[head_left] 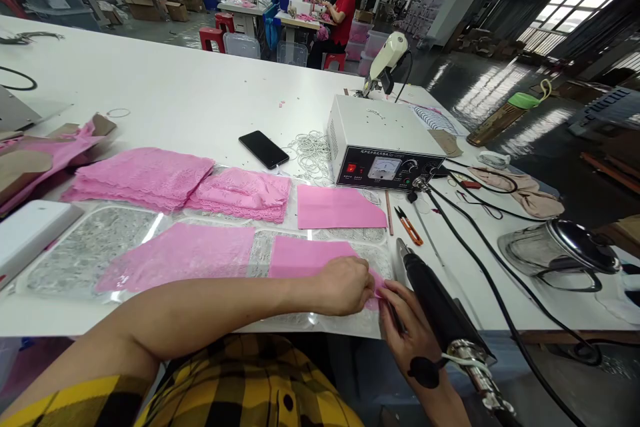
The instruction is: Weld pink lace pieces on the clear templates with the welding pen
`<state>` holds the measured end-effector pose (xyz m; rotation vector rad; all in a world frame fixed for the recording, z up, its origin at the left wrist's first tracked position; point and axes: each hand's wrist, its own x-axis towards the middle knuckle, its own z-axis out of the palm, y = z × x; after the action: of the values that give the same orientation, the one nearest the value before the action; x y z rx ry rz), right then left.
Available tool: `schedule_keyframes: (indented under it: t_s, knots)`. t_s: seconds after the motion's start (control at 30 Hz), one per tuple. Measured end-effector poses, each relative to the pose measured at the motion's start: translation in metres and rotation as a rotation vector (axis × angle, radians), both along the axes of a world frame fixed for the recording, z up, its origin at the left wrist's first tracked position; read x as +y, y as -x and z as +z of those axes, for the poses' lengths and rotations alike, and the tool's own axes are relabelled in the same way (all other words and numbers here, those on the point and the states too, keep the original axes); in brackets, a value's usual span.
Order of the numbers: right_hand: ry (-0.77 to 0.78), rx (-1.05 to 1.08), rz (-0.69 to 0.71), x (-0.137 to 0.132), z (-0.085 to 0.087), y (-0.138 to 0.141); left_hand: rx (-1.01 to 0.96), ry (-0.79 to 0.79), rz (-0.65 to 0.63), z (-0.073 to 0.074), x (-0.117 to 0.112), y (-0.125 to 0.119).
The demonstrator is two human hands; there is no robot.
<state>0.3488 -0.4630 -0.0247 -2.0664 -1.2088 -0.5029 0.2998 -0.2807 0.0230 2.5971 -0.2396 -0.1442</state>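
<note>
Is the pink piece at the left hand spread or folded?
Spread where visible: the pink piece lies flat, its top and left edges showing. What the left hand covers, I cannot tell.

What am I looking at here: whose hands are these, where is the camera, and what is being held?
No robot here: these are a person's bare hands, in one picture from a camera on their head, looking forward and down. The left hand is closed on the end of a pink piece. The right hand meets it there, with a dark, mostly hidden object at its fingers. Beside it is a black handheld tool. On the white table are stacked lace-edged pink pieces, a black phone, orange-handled snips and a box with a dial.
</note>
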Motion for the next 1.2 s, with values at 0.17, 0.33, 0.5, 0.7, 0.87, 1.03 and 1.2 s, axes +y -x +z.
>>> schedule_keyframes:
  t_s: [0.17, 0.33, 0.5, 0.7, 0.87, 1.03, 1.2]
  knots:
    - [0.049, -0.102, -0.002, 0.000, 0.006, 0.003, 0.016, 0.051, 0.014, 0.000, 0.001, -0.001]
    - [0.011, -0.057, -0.027, 0.000, 0.008, 0.008, 0.029, 0.119, 0.050, -0.002, 0.000, -0.001]
    - [0.002, -0.077, -0.114, -0.002, 0.009, 0.013, 0.057, 0.259, 0.088, 0.002, 0.002, -0.001]
    - [0.003, -0.098, -0.039, -0.003, 0.005, 0.013, 0.101, 0.581, 0.304, 0.017, 0.022, 0.003]
    - [-0.042, -0.147, 0.020, 0.003, 0.008, 0.017, 0.135, 0.926, 0.528, 0.032, 0.055, 0.021]
    - [-0.022, -0.093, 0.062, 0.032, 0.026, 0.027, 0.126, 1.187, 0.681, 0.042, 0.078, 0.043]
    - [0.087, 0.098, 0.100, 0.083, 0.041, 0.043, 0.087, 1.374, 0.780, 0.051, 0.095, 0.061]
